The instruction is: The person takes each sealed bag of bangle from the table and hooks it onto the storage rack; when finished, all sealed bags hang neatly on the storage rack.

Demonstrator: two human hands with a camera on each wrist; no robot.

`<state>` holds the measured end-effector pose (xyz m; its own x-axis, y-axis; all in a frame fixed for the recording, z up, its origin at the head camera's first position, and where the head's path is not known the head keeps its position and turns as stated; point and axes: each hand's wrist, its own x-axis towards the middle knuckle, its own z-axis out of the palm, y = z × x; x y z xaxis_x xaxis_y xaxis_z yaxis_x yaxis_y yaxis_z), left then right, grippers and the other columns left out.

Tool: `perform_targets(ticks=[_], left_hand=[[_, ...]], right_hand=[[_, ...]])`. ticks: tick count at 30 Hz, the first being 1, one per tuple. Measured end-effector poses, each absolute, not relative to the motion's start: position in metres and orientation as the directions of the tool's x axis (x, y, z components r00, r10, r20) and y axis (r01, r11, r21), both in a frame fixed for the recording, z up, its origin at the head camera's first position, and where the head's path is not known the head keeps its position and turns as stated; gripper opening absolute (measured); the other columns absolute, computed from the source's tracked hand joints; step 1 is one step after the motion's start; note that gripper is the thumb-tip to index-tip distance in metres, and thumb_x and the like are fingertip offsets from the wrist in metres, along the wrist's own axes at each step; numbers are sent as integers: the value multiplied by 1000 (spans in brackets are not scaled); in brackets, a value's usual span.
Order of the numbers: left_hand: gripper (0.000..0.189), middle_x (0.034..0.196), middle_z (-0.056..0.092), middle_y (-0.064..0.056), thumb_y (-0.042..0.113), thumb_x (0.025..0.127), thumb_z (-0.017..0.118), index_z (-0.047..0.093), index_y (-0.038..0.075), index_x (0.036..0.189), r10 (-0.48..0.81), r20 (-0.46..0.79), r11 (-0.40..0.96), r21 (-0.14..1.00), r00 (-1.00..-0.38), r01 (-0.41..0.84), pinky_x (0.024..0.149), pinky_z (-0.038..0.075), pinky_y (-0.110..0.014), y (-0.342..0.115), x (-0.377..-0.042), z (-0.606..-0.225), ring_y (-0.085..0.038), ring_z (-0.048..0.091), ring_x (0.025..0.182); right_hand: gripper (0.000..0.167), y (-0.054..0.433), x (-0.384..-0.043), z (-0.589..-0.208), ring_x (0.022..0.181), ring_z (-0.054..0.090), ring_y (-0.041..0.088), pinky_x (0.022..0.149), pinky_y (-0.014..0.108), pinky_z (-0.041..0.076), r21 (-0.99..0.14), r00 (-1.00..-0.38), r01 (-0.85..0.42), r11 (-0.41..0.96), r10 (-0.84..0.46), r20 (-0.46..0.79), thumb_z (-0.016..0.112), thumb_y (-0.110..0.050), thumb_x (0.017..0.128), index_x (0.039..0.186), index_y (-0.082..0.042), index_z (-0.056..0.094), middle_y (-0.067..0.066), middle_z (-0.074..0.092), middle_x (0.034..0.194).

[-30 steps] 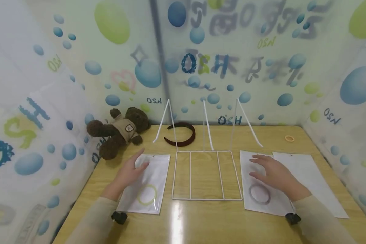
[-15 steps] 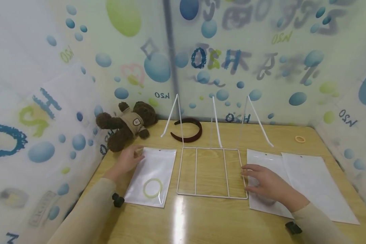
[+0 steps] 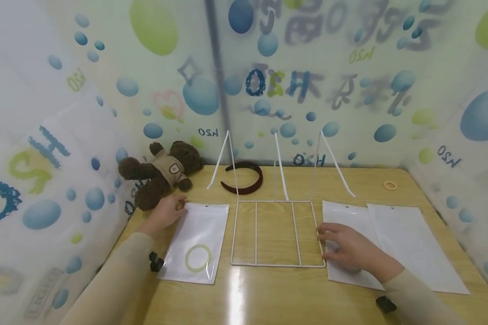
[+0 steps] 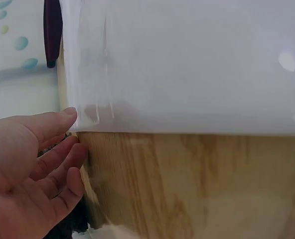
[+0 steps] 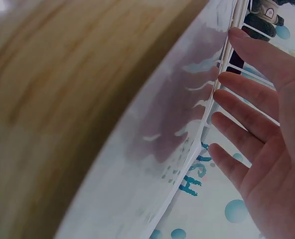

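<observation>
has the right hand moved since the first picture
Yes, the right hand moved left and slightly toward the person, judged against the white wire rack in the head view, now reaching its right edge.

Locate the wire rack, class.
In the head view, the wire rack sits centrally, a white pouch on its left, the right hand at its right edge.

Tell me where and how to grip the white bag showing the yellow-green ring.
Probably best: pinch the far left corner of the white bag, coming from its left. It lies flat, so a thin edge suits a pinch, and the left hand is at that corner.
</observation>
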<state>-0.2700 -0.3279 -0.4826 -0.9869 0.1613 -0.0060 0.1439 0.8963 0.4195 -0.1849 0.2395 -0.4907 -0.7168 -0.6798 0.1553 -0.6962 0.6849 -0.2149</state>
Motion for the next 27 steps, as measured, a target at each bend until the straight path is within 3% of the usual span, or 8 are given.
perform_targets(ticks=[9,21,27], left_hand=[[30,107,72,-17,7,90,78,71,-2,118,138,-2,853,508,-990,117,86,58,-45,-332,-277,-491,-30,67,98],[25,104,69,-15,9,91,77,67,3,113,58,3,831,554,-998,50,85,55,-41,-331,-275,-493,-29,64,98],[21,102,73,-15,10,92,76,68,2,110,61,64,812,577,-996,87,86,55,-42,-333,-273,-495,-29,68,96]], right_hand=[[44,240,-182,-491,127,62,36,105,54,53,-217,-735,-676,704,-664,138,87,-28,81,118,-7,76,12,66,135],[44,240,-182,-494,129,61,37,106,54,52,-213,-732,-680,702,-665,146,86,-30,82,118,-6,76,12,66,135],[44,240,-183,-497,129,61,36,106,54,52,-216,-736,-676,704,-661,148,86,-30,82,118,-6,75,12,66,136]])
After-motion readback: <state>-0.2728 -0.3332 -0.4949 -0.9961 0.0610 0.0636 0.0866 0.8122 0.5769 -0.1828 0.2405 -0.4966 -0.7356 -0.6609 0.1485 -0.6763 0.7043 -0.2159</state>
